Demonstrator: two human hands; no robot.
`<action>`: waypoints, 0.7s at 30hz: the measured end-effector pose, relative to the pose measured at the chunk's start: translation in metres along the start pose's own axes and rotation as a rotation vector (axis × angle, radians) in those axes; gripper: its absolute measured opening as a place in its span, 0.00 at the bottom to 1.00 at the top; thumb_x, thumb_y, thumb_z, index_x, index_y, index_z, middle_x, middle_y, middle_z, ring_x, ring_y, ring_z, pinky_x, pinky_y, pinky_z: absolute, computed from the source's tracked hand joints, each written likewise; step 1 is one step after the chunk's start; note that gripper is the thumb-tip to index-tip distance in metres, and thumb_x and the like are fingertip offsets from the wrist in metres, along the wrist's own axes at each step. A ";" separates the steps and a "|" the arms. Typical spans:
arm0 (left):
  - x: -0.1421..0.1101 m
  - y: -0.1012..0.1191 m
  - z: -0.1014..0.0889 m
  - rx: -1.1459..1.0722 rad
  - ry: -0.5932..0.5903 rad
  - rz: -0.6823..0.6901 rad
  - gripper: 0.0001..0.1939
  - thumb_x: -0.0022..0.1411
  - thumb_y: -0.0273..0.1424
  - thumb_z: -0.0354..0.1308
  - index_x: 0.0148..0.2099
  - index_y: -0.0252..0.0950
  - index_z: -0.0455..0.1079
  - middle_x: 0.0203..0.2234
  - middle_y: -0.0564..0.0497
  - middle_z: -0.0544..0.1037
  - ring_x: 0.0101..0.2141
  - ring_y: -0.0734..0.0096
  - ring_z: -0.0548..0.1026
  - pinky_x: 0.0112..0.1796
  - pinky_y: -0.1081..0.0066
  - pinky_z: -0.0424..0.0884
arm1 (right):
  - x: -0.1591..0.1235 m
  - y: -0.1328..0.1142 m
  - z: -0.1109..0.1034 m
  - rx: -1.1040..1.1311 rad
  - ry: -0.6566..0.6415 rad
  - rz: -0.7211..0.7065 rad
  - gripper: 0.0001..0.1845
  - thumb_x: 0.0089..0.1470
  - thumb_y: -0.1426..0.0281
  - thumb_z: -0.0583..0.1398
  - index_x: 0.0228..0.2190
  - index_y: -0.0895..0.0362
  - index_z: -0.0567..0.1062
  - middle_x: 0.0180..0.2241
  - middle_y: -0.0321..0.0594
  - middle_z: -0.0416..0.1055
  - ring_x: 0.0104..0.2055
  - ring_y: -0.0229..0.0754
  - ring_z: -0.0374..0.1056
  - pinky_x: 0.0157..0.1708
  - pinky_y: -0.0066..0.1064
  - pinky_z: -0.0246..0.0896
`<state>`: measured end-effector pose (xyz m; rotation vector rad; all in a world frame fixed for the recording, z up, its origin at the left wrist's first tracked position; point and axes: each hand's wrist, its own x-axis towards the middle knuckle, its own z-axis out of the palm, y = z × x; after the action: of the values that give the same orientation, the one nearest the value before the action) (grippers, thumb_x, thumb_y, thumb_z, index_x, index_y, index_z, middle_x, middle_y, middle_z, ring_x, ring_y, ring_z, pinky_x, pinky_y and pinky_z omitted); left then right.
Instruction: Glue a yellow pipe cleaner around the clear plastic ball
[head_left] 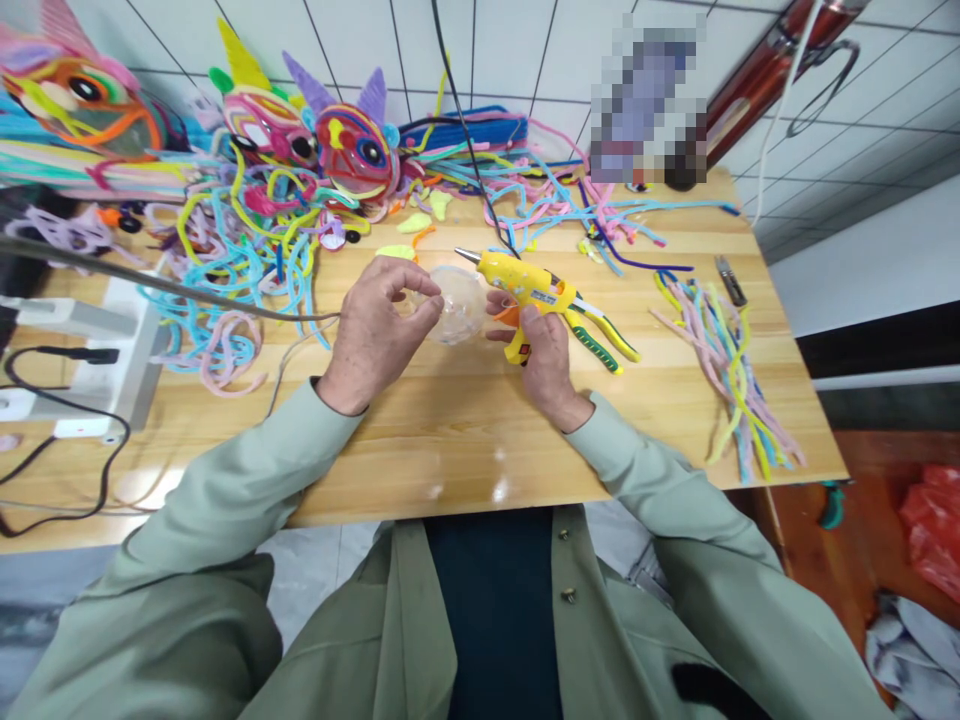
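My right hand [546, 355] is wrapped round the handle of a yellow hot glue gun [525, 280], its metal nozzle pointing left. A clear plastic ball [459, 305] sits between my two hands, below the nozzle and apart from it. At the ball's left side is my left hand [386, 325], thumb and forefinger pinched together; what they hold, if anything, cannot be made out. Pliers with yellow and green handles [596, 345] lie on the table just beyond my right hand, partly hidden by the glue gun.
Finished fish-like heads [356, 150] stand along the tiled wall. Tangled pipe cleaners [247, 250] lie at the left, with another bundle [731, 370] at the right by a small cutter [729, 280]. A white power strip [120, 350] and cables occupy the left edge. A red flask [757, 90] stands back right.
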<state>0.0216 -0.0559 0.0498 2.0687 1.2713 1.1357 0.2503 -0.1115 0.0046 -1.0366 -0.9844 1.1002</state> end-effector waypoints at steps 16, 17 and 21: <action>-0.012 0.002 0.009 0.070 0.036 0.186 0.06 0.71 0.27 0.66 0.46 0.45 0.77 0.54 0.46 0.87 0.58 0.53 0.85 0.62 0.53 0.83 | -0.004 -0.002 0.001 0.017 0.056 0.030 0.35 0.62 0.31 0.70 0.47 0.48 0.86 0.55 0.44 0.91 0.55 0.53 0.88 0.47 0.45 0.92; -0.012 0.001 0.010 0.070 0.026 0.183 0.06 0.72 0.28 0.66 0.46 0.45 0.77 0.55 0.46 0.87 0.60 0.53 0.85 0.64 0.53 0.82 | -0.003 -0.001 0.001 0.016 0.057 0.030 0.35 0.62 0.31 0.70 0.47 0.48 0.86 0.55 0.44 0.91 0.55 0.53 0.88 0.47 0.45 0.92; -0.011 -0.004 0.011 -0.035 -0.025 0.123 0.02 0.74 0.31 0.65 0.46 0.44 0.75 0.62 0.43 0.86 0.66 0.52 0.83 0.69 0.51 0.79 | -0.002 0.001 -0.002 -0.012 0.048 0.032 0.36 0.64 0.30 0.68 0.49 0.49 0.85 0.57 0.46 0.90 0.60 0.55 0.87 0.47 0.45 0.92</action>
<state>0.0265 -0.0629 0.0362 2.1536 1.1180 1.1728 0.2518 -0.1139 0.0025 -1.0874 -0.9400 1.0912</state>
